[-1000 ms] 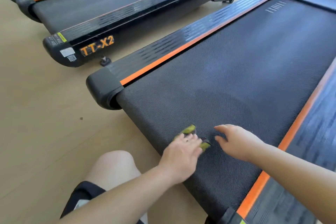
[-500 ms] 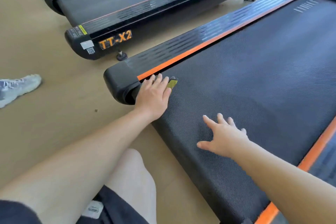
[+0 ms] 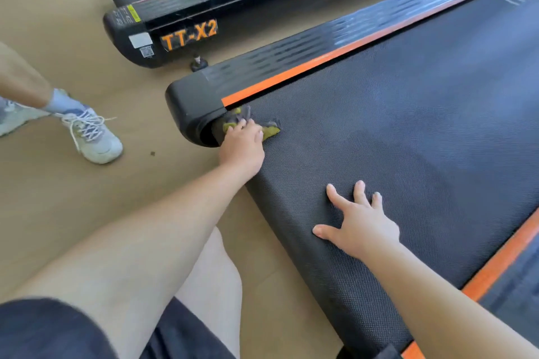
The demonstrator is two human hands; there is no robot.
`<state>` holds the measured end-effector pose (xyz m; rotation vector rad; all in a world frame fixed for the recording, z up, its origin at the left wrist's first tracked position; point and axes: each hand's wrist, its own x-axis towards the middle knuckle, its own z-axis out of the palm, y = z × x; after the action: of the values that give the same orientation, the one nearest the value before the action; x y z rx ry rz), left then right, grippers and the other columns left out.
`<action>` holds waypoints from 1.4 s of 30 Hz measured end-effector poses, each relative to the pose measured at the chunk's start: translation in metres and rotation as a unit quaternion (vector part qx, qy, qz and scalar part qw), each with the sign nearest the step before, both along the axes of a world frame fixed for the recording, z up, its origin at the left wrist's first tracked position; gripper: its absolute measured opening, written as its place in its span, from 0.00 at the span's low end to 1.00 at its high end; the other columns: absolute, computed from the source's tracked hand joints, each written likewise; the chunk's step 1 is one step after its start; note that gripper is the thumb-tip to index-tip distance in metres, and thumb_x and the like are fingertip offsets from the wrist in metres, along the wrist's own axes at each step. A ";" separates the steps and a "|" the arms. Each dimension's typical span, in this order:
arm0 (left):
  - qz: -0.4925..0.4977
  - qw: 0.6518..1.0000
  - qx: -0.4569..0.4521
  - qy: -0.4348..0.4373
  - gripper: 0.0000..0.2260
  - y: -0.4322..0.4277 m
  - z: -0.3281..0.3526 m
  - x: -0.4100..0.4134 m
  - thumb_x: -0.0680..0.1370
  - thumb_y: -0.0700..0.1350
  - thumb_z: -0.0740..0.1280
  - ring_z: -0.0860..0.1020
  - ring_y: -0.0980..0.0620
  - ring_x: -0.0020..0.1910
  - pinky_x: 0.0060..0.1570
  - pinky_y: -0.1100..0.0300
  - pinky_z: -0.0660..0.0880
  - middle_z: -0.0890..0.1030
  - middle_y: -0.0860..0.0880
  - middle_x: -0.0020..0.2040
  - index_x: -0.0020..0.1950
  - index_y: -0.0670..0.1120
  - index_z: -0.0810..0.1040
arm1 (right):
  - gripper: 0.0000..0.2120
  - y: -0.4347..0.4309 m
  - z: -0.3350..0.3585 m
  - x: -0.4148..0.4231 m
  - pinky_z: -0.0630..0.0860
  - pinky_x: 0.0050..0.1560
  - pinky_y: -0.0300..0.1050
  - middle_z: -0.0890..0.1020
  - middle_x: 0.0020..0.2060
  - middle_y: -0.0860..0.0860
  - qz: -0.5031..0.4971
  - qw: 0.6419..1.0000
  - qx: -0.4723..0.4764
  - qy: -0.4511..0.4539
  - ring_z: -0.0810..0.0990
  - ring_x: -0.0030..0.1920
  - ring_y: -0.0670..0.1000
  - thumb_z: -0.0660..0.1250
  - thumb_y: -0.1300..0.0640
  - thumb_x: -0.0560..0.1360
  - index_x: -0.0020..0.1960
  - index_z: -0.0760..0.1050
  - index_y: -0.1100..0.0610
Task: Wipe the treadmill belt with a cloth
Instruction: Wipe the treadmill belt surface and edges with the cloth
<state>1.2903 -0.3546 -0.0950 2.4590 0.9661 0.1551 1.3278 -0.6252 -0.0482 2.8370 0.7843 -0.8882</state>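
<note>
fingers (image 3: 239, 126) of left hand (image 3: 243, 150) seemingly curled on cloth (image 3: 271, 132); right hand's (image 3: 364, 227) spread flat on belt (image 3: 408, 140)

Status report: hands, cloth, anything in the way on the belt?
Left hand grips cloth at corner of treadmill belt. Right hand flat on belt, fingers spread. Nothing blocking; sneaker on floor.

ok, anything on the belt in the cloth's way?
Only the right hand: it rests flat on the belt near its end, apart from the cloth, which the left hand holds at the near left corner. Nothing else shows on the visible belt.
</note>
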 end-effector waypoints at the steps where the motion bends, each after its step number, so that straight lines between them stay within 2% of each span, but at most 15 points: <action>1: -0.012 1.000 -0.001 -0.010 0.19 -0.012 -0.001 -0.007 0.87 0.49 0.52 0.60 0.43 0.79 0.76 0.51 0.56 0.65 0.46 0.80 0.75 0.46 0.71 | 0.44 0.001 0.000 0.002 0.68 0.66 0.73 0.39 0.81 0.47 0.003 1.000 -0.003 0.001 0.41 0.81 0.61 0.63 0.24 0.70 0.76 0.41 0.27; 5: -0.096 0.995 -0.033 -0.024 0.18 -0.065 -0.004 -0.035 0.87 0.49 0.53 0.60 0.48 0.80 0.75 0.54 0.58 0.66 0.52 0.79 0.74 0.50 0.74 | 0.47 0.004 0.009 0.008 0.68 0.68 0.70 0.40 0.82 0.47 0.014 0.999 -0.025 0.028 0.43 0.81 0.62 0.66 0.24 0.68 0.77 0.41 0.28; 8: -0.205 0.977 -0.018 -0.062 0.17 -0.141 0.002 -0.059 0.85 0.49 0.56 0.70 0.49 0.74 0.73 0.52 0.66 0.74 0.51 0.74 0.69 0.50 0.78 | 0.45 -0.005 0.033 0.026 0.64 0.75 0.57 0.53 0.82 0.51 -0.006 0.995 0.037 0.089 0.55 0.80 0.59 0.69 0.34 0.74 0.82 0.46 0.38; 11: -0.418 0.902 0.083 -0.069 0.18 -0.199 0.007 -0.082 0.81 0.46 0.55 0.79 0.48 0.64 0.66 0.55 0.71 0.82 0.48 0.65 0.62 0.48 0.82 | 0.34 -0.025 0.063 0.046 0.67 0.73 0.47 0.67 0.77 0.51 -0.032 0.991 0.080 0.100 0.69 0.75 0.55 0.65 0.44 0.81 0.82 0.57 0.49; 13: -0.466 0.875 0.107 -0.080 0.19 -0.198 0.009 -0.076 0.82 0.46 0.53 0.78 0.45 0.67 0.67 0.52 0.74 0.80 0.45 0.67 0.64 0.45 0.80 | 0.29 -0.043 0.074 0.054 0.67 0.74 0.49 0.69 0.76 0.51 -0.021 0.995 0.049 0.087 0.70 0.74 0.54 0.62 0.46 0.82 0.80 0.61 0.50; 16: -0.315 0.935 0.103 -0.128 0.18 -0.167 0.016 -0.041 0.84 0.45 0.54 0.73 0.41 0.72 0.71 0.45 0.71 0.78 0.43 0.70 0.67 0.43 0.78 | 0.27 -0.071 0.079 0.050 0.68 0.73 0.47 0.71 0.75 0.49 -0.019 0.997 0.024 0.075 0.71 0.73 0.54 0.61 0.45 0.82 0.80 0.62 0.47; 19: -0.188 0.979 0.014 -0.083 0.17 -0.173 0.016 -0.033 0.86 0.46 0.56 0.67 0.44 0.77 0.77 0.49 0.59 0.72 0.45 0.75 0.72 0.46 0.76 | 0.27 -0.103 0.074 0.033 0.76 0.65 0.48 0.79 0.66 0.49 -0.056 0.995 0.050 0.068 0.82 0.60 0.52 0.61 0.42 0.81 0.79 0.61 0.43; 21: -0.191 0.978 -0.015 -0.077 0.15 -0.205 0.008 -0.049 0.86 0.46 0.59 0.70 0.46 0.75 0.75 0.52 0.61 0.74 0.47 0.74 0.69 0.47 0.79 | 0.27 -0.122 0.065 0.025 0.78 0.61 0.49 0.80 0.63 0.51 -0.058 0.996 0.033 0.056 0.81 0.58 0.53 0.60 0.42 0.82 0.80 0.59 0.42; 24: -0.299 0.944 -0.076 -0.118 0.14 -0.262 0.004 -0.090 0.82 0.48 0.62 0.78 0.49 0.67 0.69 0.53 0.73 0.81 0.49 0.67 0.62 0.48 0.84 | 0.27 -0.136 0.061 0.029 0.76 0.63 0.49 0.74 0.71 0.51 -0.053 0.997 0.001 0.061 0.79 0.64 0.55 0.59 0.45 0.83 0.80 0.59 0.44; 27: -0.383 0.901 -0.175 -0.107 0.17 -0.281 0.020 -0.110 0.81 0.52 0.60 0.77 0.56 0.67 0.70 0.59 0.71 0.82 0.53 0.65 0.64 0.50 0.83 | 0.24 -0.138 0.065 0.034 0.79 0.60 0.49 0.78 0.67 0.52 -0.071 0.995 0.050 0.048 0.83 0.56 0.54 0.59 0.46 0.83 0.78 0.64 0.45; 30: -0.322 0.924 -0.160 -0.130 0.16 -0.255 0.039 -0.085 0.82 0.51 0.63 0.79 0.55 0.64 0.66 0.57 0.74 0.83 0.53 0.63 0.65 0.50 0.83 | 0.23 -0.137 0.064 0.030 0.79 0.58 0.48 0.80 0.63 0.51 -0.083 0.991 0.096 0.051 0.85 0.52 0.52 0.60 0.46 0.83 0.77 0.66 0.45; 35: -0.208 0.968 -0.040 -0.135 0.15 -0.197 0.056 -0.026 0.85 0.46 0.62 0.71 0.50 0.73 0.76 0.54 0.63 0.77 0.48 0.71 0.71 0.46 0.78 | 0.25 -0.127 0.061 0.040 0.77 0.64 0.50 0.70 0.75 0.50 -0.049 0.994 0.073 0.070 0.80 0.62 0.52 0.58 0.46 0.83 0.80 0.61 0.45; 37: -0.220 0.971 -0.014 -0.093 0.15 -0.200 0.041 -0.034 0.85 0.48 0.61 0.73 0.48 0.72 0.72 0.56 0.66 0.78 0.49 0.70 0.69 0.50 0.79 | 0.25 -0.122 0.064 0.044 0.77 0.60 0.46 0.70 0.75 0.51 -0.053 0.993 0.078 0.077 0.80 0.59 0.51 0.58 0.46 0.84 0.80 0.60 0.46; 39: -0.232 0.969 -0.031 -0.073 0.14 -0.220 0.026 -0.062 0.85 0.50 0.60 0.74 0.50 0.70 0.69 0.55 0.70 0.79 0.52 0.69 0.67 0.52 0.80 | 0.26 -0.117 0.062 0.045 0.75 0.63 0.47 0.69 0.76 0.52 -0.050 0.993 0.078 0.075 0.78 0.63 0.53 0.58 0.45 0.84 0.80 0.60 0.47; 42: -0.256 0.958 -0.096 -0.083 0.15 -0.248 0.020 -0.100 0.83 0.51 0.62 0.71 0.61 0.72 0.74 0.59 0.66 0.77 0.58 0.70 0.67 0.54 0.81 | 0.27 -0.108 0.058 0.042 0.69 0.72 0.52 0.67 0.77 0.52 -0.018 0.995 0.060 0.074 0.69 0.75 0.57 0.59 0.45 0.84 0.81 0.59 0.48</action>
<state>1.1901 -0.6024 -0.0745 2.3794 0.2401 0.0840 1.3698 -0.7332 0.0103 2.9246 0.8309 -1.1023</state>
